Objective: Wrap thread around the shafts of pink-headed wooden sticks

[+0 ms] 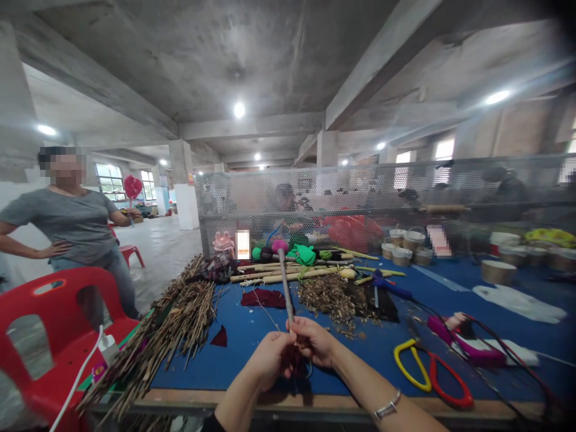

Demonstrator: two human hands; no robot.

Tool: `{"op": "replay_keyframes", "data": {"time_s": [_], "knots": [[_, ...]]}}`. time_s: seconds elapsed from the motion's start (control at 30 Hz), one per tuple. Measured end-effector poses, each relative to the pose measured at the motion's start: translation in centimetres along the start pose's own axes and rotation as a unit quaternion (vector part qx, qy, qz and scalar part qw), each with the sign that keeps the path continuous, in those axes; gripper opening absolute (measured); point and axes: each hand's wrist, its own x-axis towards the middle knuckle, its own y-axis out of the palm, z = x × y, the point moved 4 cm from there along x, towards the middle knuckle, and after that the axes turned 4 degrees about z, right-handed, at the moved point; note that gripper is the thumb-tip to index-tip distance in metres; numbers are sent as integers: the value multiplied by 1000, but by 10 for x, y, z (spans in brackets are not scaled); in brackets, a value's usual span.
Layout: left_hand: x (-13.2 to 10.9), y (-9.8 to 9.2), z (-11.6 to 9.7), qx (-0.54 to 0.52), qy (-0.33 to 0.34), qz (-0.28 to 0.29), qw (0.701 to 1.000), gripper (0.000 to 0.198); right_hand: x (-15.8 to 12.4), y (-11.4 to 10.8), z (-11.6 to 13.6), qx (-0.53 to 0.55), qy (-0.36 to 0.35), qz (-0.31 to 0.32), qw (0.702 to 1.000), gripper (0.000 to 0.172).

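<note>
Both hands meet over the front of the blue table [180, 373]. My left hand [274, 359] is closed around the lower end of a grey stick [285, 285], by some dark red cloth and a thin cord. My right hand [314, 341] pinches the same stick just above, its fingers touching the left ones. The stick points away from me, with a magenta ball [279, 246] at its far end. Beyond the hands lie a dark red cloth piece [263, 298] and a heap of brown chips [326, 298]. The fingertips partly hide the cord.
Bundled twigs [180, 318] cover the table's left side. Scissors [432, 369] with yellow and red handles, a glue gun [390, 284], a white glove [517, 302] and paper cups [407, 243] are on the right. A perforated screen [315, 198] stands behind. A person [85, 222] stands left, near a red chair [67, 318].
</note>
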Motion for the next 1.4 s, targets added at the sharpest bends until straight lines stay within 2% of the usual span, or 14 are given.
{"op": "replay_keyframes", "data": {"time_s": [0.2,0.47,0.63,0.97,1.17,1.33,1.4], "knots": [[4,-16,-7,167,9,-71,983,45,3,0,-3,-28,-16,-17,999,34],[-1,-10,2,67,20,-48,996,48,-1,3,-2,-21,31,6,999,33],[-5,-4,-3,73,32,-18,997,45,-1,5,-1,-42,-11,-4,999,34],[0,-12,1,101,35,-80,991,47,1,5,-2,-56,-21,-16,998,34],[4,-10,-6,126,25,-32,991,47,2,0,-2,-48,-31,-43,997,33],[0,1,-8,82,43,28,995,44,-2,0,-1,0,-2,-21,1000,35],[-1,0,-4,73,21,20,997,41,-3,2,-1,-18,-2,-25,1000,34]]}}
